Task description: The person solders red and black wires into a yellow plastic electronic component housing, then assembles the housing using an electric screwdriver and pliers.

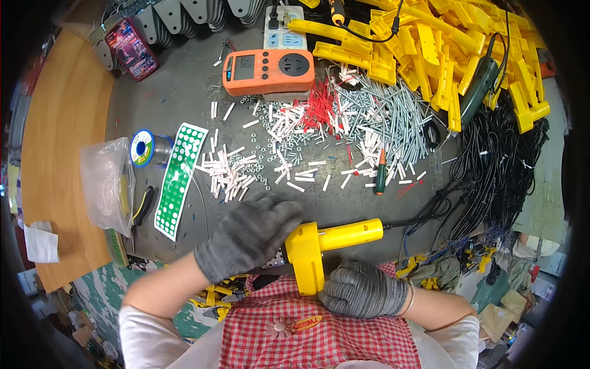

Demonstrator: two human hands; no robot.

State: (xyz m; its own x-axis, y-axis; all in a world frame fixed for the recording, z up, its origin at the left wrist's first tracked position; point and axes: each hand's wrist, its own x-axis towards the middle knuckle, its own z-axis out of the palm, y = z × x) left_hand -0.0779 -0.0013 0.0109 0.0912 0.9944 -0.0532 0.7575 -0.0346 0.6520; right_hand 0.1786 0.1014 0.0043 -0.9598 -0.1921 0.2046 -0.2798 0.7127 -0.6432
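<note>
A yellow plastic power-tool housing (308, 261) with a handle and a black cord lies at the table's near edge, in front of my apron. My left hand (249, 237), in a grey knit glove, is closed beside the housing's upper left side. Its fingertips are turned down and hidden, so what they hold cannot be made out. My right hand (365, 290), gloved the same way, is curled against the housing's lower right end and grips it there. Beyond my left hand lies a heap of small white sleeves (230, 175).
Long screws (393, 117) and red pieces (319, 106) are heaped mid-table, with a green-handled screwdriver (381, 175) nearby. An orange meter (268, 72) stands behind. Yellow shells (430, 55) and black cords (491, 166) crowd the right. A green sticker sheet (179, 181) and solder spool (149, 149) lie left.
</note>
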